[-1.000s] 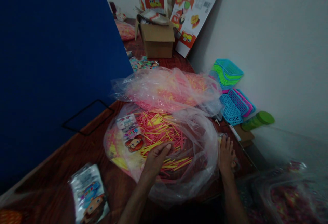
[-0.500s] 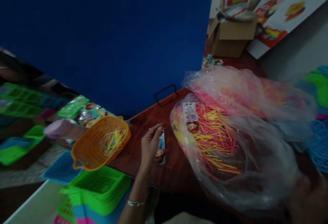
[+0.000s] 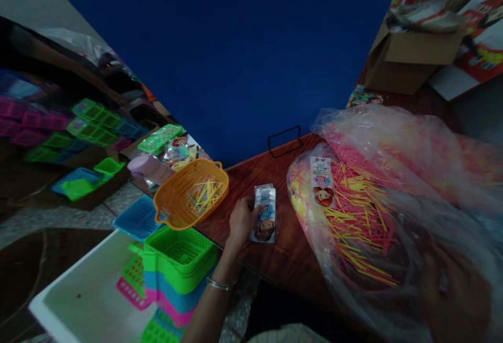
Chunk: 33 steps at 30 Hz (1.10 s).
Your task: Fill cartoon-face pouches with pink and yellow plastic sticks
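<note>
My left hand (image 3: 241,222), with a bangle at the wrist, is at the left edge of a small printed packet (image 3: 265,217) lying on the brown table. Its thumb lies over the packet and its fingers are curled. Below the packet's top, another clear edge shows, so there may be more than one. To the right, a large clear plastic bag (image 3: 314,249) lies open, full of pink and yellow thin sticks (image 3: 357,217). A similar printed packet (image 3: 322,181) rests on the sticks. My right hand (image 3: 456,285), dim and blurred, grips the bag's near right side.
An orange basket (image 3: 176,201) with some yellow sticks stands left on the table (image 3: 291,259). Stacked green, blue and pink baskets (image 3: 181,269) sit below it, beside a white box (image 3: 94,285). A blue panel (image 3: 236,60) rises behind; a carton (image 3: 412,65) stands back right.
The view has swung left, so things appear further right. My left hand has come down from above the packet to its left edge, and more of the packet shows.
</note>
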Motion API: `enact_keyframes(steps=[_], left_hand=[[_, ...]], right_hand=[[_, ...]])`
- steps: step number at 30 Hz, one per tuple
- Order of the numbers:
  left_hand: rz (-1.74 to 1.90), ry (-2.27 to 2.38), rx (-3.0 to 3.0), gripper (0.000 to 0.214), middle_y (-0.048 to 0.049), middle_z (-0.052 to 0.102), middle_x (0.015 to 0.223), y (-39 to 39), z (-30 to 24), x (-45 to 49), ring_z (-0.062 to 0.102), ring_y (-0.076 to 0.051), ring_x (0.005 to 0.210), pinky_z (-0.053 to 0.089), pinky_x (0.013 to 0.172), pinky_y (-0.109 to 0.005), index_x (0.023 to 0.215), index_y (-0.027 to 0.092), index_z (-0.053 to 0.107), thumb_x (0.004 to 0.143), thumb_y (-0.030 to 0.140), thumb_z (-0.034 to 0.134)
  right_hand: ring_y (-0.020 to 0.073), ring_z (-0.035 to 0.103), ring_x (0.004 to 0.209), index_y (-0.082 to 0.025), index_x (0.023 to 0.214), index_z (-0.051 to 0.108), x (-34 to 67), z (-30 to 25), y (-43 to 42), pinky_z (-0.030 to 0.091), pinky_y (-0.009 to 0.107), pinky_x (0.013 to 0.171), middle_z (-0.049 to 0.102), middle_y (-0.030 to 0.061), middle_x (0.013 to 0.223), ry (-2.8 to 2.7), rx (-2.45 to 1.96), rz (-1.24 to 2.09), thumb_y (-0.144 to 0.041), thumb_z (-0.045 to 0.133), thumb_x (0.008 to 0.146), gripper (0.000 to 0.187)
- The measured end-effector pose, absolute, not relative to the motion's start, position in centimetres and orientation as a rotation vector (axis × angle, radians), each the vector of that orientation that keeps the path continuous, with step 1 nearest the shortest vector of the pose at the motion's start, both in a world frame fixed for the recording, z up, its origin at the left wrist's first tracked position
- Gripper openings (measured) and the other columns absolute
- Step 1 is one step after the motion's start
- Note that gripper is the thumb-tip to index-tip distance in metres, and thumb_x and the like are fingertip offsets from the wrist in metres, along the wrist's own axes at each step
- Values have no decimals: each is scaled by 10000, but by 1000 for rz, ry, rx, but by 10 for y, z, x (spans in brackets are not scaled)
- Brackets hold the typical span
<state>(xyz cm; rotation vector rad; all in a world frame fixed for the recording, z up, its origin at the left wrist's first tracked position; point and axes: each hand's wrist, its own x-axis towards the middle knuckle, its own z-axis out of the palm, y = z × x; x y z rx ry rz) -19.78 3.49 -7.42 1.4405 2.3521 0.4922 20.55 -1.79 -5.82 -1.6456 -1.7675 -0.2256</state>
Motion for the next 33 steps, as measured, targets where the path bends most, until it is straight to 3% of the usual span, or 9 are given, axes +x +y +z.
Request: enact_keyframes(steps=[3,8,13,15,20,22,25,28,33], left_hand=[[395,2424,1448,404,-152,633,1009,50,-86,-185,610,-258,913,441,730,-319,1021,120,571,761,429,548],[369,2312,1386,287,-89,678,870,68,-88,-186,634,-240,812,434,673,-301,930,167,602,801,399,493],[351,2515,1757,542,-227,591,1103,74,-64,-173,567,-346,983,439,744,-407,1245,72,463,817,405,475],[471,2528,1913,561,-243,532,1205,86,-52,-156,529,-359,1046,429,789,-447,1278,67,427,831,405,457],[698,2024,1913,430,-139,644,1044,141,-40,-95,605,-230,940,449,797,-311,1140,113,538,834,409,475],[663,2038,1841,482,-154,637,1055,163,-45,-76,604,-248,947,450,776,-316,1129,101,540,784,437,538],[605,2067,1802,376,-122,668,973,184,-56,-66,619,-247,888,447,730,-306,999,143,615,741,415,588],[562,2048,1786,306,-111,692,875,191,-60,-73,631,-252,814,440,678,-305,929,145,657,760,380,555],[581,2027,1849,304,-118,689,935,187,-53,-86,623,-260,879,429,739,-302,965,145,682,805,329,502]], right_hand=[[264,563,981,-120,996,585,200,-63,-22,451,433,866,619,152,989,-1862,-1630,-315,-227,426,857,237],[229,586,875,-112,977,579,224,-77,-38,479,395,810,635,145,933,-2012,-1717,-254,-269,343,901,293],[229,595,853,-134,978,579,229,-84,-33,476,402,803,640,138,934,-1981,-1757,-201,-338,301,915,350],[227,596,863,-144,991,577,221,-84,-24,477,404,804,641,131,942,-1965,-1739,-178,-352,305,915,351],[217,596,903,-159,1014,575,205,-84,-5,486,395,810,646,116,964,-2025,-1688,-63,-270,316,909,300],[212,601,900,-167,1001,583,210,-85,-4,490,390,806,651,110,951,-2039,-1712,-37,-235,319,901,290],[207,617,853,-167,961,600,228,-88,-10,503,380,782,661,105,909,-2045,-1809,-25,-216,330,887,284],[217,623,818,-142,930,613,241,-89,-19,508,383,764,664,115,882,-2027,-1943,-9,-213,340,877,287],[201,614,872,-178,984,614,226,-82,-16,494,367,805,662,88,953,-2083,-1900,130,-159,351,861,290]])
